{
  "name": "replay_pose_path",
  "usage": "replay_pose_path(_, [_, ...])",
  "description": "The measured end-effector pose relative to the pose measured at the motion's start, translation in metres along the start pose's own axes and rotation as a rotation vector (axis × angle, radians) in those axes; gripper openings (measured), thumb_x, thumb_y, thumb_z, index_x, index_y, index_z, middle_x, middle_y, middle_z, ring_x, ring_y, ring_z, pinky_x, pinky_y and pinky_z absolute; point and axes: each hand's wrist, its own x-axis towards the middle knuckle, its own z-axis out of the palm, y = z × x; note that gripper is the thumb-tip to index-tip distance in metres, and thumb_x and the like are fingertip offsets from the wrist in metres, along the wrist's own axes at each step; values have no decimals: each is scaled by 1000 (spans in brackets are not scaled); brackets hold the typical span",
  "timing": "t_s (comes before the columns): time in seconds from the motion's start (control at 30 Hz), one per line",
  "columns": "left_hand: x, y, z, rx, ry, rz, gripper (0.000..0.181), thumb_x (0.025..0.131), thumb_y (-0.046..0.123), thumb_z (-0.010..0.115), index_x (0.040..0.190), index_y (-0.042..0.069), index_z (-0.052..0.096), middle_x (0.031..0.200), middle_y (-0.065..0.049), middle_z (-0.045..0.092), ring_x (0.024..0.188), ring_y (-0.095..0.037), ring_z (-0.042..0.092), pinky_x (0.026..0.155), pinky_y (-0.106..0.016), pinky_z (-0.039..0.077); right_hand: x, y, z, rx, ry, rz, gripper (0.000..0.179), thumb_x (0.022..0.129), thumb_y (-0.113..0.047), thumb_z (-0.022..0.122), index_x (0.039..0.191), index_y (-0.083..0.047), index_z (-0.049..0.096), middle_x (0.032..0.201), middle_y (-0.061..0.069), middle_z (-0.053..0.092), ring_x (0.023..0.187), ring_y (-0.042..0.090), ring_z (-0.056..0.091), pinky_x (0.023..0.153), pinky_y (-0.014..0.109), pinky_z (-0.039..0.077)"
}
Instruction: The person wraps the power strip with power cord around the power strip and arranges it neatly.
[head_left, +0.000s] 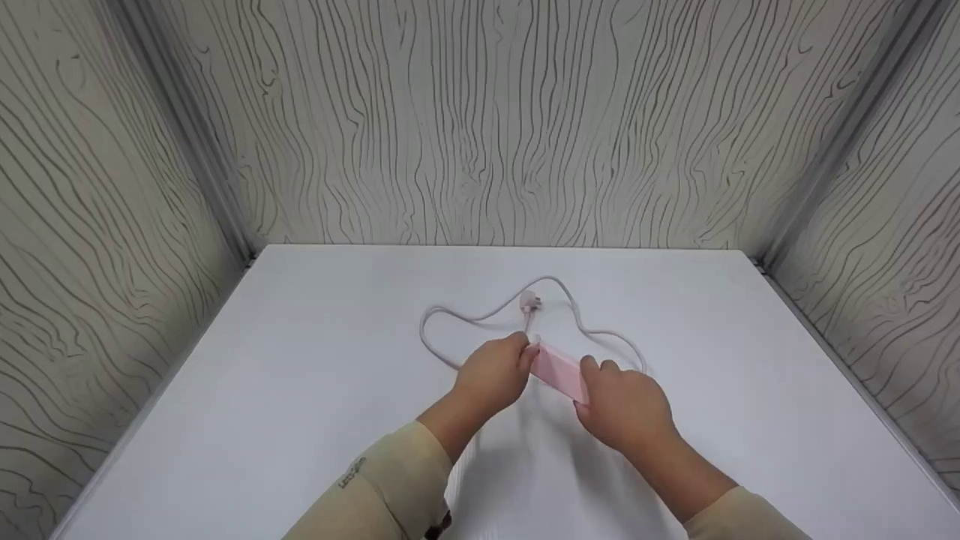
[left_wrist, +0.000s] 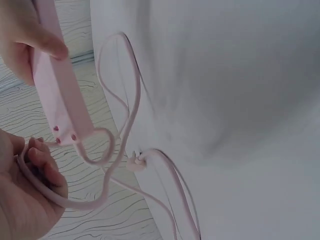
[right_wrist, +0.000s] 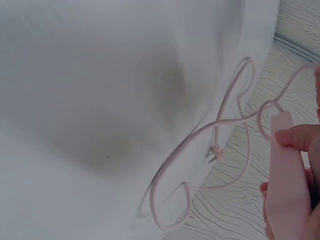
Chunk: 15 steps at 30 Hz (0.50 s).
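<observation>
Right grip (head_left: 628, 403) is closed around a pink power strip (head_left: 559, 373), thumb laid on one face and fingers wrapped round the other side; seen from the head camera, the strip's bare middle lies at 10 o'clock of that hand. Left grip (head_left: 491, 375) curls its fingers round the pale pink cable (left_wrist: 80, 205) just beside the strip's cord end, with the strip at its 3 o'clock. Held up off the white surface (head_left: 330, 337), the strip slants from 10 toward 4 o'clock, a long, slim box with flat sides, crisp edges and a smooth, matte, plastic-looking skin; the left wrist view shows three small dark-red spots (left_wrist: 56, 129) near its cord end. From that end the round, supple-looking cable bends into a small loop, then sprawls in wide, loose curves, one lobe toward 10 o'clock of the strip and another toward 1 or 2 o'clock. Its moulded pink plug (head_left: 529, 301), chunky and rounded, sits at 11 o'clock of the strip, metal pins facing 3 o'clock. Beige cloth sleeves (head_left: 375, 487) cover both forearms, and at 12 o'clock rises a pale wall panel (head_left: 480, 135) patterned with dark, wavy wood-grain lines.
</observation>
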Motion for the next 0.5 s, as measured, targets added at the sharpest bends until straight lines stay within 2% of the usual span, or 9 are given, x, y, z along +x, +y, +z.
replay_pose_path(0.07, [0, 4, 1, -68, 0, 18, 21, 96, 28, 44, 90, 13, 57, 69, 3, 52, 64, -15, 49, 62, -30, 43, -1, -3, 1, -73, 48, -37, 50, 73, -35, 70, 107, -2, 54, 71, 11, 55, 47, 21, 47, 42, 34, 41])
replay_pose_path(0.17, [-3, 7, 3, -94, -33, 86, 18, 96, 28, 44, 91, 14, 56, 68, 5, 50, 67, -13, 49, 65, -29, 43, 1, -6, 1, -125, 93, -67, 53, 74, -36, 69, 111, -2, 53, 74, 12, 56, 46, 20, 46, 42, 32, 42])
replay_pose_path(0.27, [-9, 6, 7, -149, -119, 165, 15, 96, 29, 44, 91, 17, 53, 66, 7, 49, 64, -11, 48, 62, -26, 42, 3, -4, 0, -60, 90, -42, 50, 77, -38, 66, 109, -2, 52, 71, 9, 53, 45, 17, 41, 42, 29, 39])
replay_pose_path(0.37, [-16, 6, 11, -237, -195, 204, 13, 97, 30, 43, 95, 20, 50, 64, 8, 49, 59, -8, 46, 57, -22, 40, 5, -1, 0, 61, 89, 7, 49, 79, -40, 65, 107, -3, 51, 68, 6, 49, 46, 16, 39, 43, 29, 38])
replay_pose_path(0.43, [-19, 5, 15, -268, -216, 221, 12, 97, 32, 42, 97, 22, 49, 64, 9, 50, 57, -6, 46, 55, -20, 40, 6, 2, 0, 125, 98, 28, 50, 78, -41, 66, 107, -4, 50, 68, 5, 50, 47, 17, 41, 45, 30, 40])
replay_pose_path(0.5, [-21, 3, 17, -251, -206, 242, 13, 97, 33, 41, 100, 22, 48, 64, 9, 48, 58, -6, 46, 55, -20, 40, 7, 3, 1, 175, 97, 37, 50, 78, -42, 66, 107, -5, 50, 69, 5, 52, 49, 18, 42, 46, 31, 41])
